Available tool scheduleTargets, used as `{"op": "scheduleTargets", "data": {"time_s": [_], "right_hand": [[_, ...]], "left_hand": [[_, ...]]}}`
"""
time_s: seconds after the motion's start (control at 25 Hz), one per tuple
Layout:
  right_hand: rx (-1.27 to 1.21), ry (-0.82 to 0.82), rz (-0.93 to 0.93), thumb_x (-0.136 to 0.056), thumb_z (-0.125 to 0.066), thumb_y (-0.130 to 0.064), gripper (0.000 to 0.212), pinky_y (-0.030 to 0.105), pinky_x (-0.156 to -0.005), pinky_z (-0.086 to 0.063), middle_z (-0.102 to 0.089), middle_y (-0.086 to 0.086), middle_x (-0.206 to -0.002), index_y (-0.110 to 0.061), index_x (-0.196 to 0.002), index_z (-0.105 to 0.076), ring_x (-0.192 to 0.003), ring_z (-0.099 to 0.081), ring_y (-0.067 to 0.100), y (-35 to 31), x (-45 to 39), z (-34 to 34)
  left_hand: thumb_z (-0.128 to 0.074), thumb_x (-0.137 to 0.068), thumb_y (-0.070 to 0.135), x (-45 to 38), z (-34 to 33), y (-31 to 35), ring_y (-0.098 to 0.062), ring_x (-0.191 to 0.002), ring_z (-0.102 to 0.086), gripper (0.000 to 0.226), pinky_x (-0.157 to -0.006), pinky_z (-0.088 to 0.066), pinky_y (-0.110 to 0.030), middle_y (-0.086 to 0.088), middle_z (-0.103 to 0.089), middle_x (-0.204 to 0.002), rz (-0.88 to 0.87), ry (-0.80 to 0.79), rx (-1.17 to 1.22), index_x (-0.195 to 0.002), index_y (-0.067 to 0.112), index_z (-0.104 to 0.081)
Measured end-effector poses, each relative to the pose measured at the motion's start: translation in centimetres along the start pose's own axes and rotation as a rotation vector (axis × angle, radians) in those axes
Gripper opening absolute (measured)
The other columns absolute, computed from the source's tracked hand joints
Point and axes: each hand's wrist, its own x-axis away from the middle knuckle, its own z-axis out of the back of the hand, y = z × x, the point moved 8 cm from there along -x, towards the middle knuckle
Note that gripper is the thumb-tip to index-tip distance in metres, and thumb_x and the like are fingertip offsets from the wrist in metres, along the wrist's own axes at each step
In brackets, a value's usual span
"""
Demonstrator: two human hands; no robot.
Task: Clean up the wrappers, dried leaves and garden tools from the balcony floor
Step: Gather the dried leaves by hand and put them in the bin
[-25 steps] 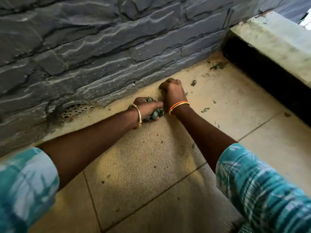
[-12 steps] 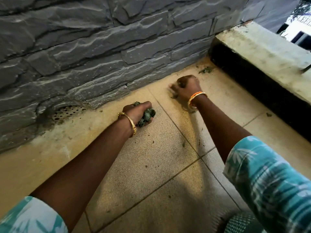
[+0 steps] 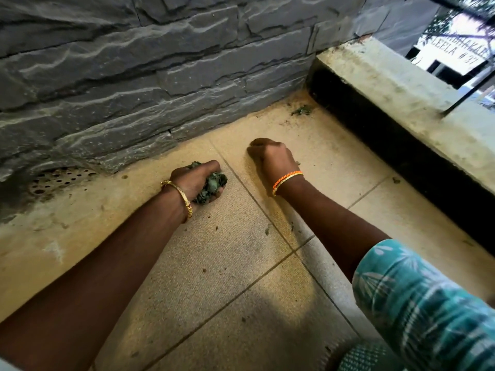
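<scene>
Grey stone wall (image 3: 150,65) along the top, tan tiled balcony floor (image 3: 214,277) below, pale concrete ledge (image 3: 396,84) at right. Left hand (image 3: 197,180) low near the wall, fingers curled around a clump of dried leaves (image 3: 211,187). Right hand (image 3: 273,159) just beside it, bunched into a fist against the tile; contents impossible to tell. More dried leaf scraps (image 3: 301,111) in the corner by the ledge. Round drain grate (image 3: 57,179) at the wall's foot, far left.

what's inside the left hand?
The left hand is closed on a clump of dark green dried leaves, which pokes out between thumb and fingers. How much more sits under the palm is hidden.
</scene>
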Motion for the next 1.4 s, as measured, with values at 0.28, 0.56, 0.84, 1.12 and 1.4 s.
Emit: {"op": "scheduleTargets", "data": {"time_s": [0.28, 0.56, 0.84, 1.12, 1.4], "right_hand": [[-0.404, 0.292, -0.366, -0.085, -0.053, 0.007, 0.025, 0.016, -0.074, -0.052, -0.069, 0.004, -0.097, -0.005, -0.098, -0.07, -0.085, -0.063, 0.012, 5.4, -0.3, 3.6], [-0.304, 0.427, -0.809, -0.081, -0.048, 0.0, 0.032, 0.005, -0.072, -0.033, -0.069, 0.013, -0.107, -0.005, -0.103, -0.071, -0.102, -0.061, 0.018, 16.0, -2.8, 8.9], [-0.073, 0.224, -0.664, -0.084, -0.059, -0.023, 0.025, 0.033, -0.085, -0.046, -0.062, 0.016, -0.11, -0.003, -0.098, -0.067, -0.101, -0.058, 0.029, 14.8, -5.8, 4.3], [-0.118, 0.367, -0.66, -0.081, -0.051, -0.004, 0.023, 0.021, -0.076, -0.043, -0.068, 0.012, -0.096, -0.005, -0.093, -0.071, -0.09, -0.062, 0.018, 15.4, -3.4, 5.8], [-1.118, 0.45, -1.004, -0.087, -0.051, 0.012, 0.026, 0.024, -0.047, -0.051, -0.057, 0.004, -0.053, -0.007, -0.071, -0.06, -0.047, -0.055, 0.012, 16.1, 1.8, 7.4]], "left_hand": [[-0.069, -0.08, 0.006, -0.4, -2.2, 0.1, -0.021, -0.055, -0.058, 0.017, -0.041, -0.05, -0.021, -0.014, -0.059, -0.072, -0.008, -0.064, -0.025, -0.074, 0.004, -0.054], [-0.071, -0.079, 0.012, -2.4, -6.1, 1.9, -0.021, -0.054, -0.06, 0.017, -0.048, -0.051, -0.025, -0.014, -0.063, -0.072, -0.025, -0.143, -0.095, -0.077, 0.007, -0.054], [-0.066, -0.081, 0.009, -3.9, -8.1, 1.7, -0.018, -0.052, -0.058, 0.014, -0.04, -0.045, -0.019, -0.011, -0.061, -0.065, -0.004, -0.228, -0.124, -0.072, 0.008, -0.055], [-0.066, -0.081, 0.009, -3.9, -8.0, 1.8, -0.016, -0.047, -0.056, 0.013, -0.038, -0.044, -0.018, -0.013, -0.06, -0.07, -0.012, -0.205, -0.127, -0.075, 0.008, -0.054], [-0.072, -0.076, 0.01, -2.3, -6.2, 1.0, -0.023, -0.064, -0.063, 0.017, -0.045, -0.049, -0.023, -0.015, -0.064, -0.076, -0.024, -0.132, -0.127, -0.079, 0.006, -0.056]]}}
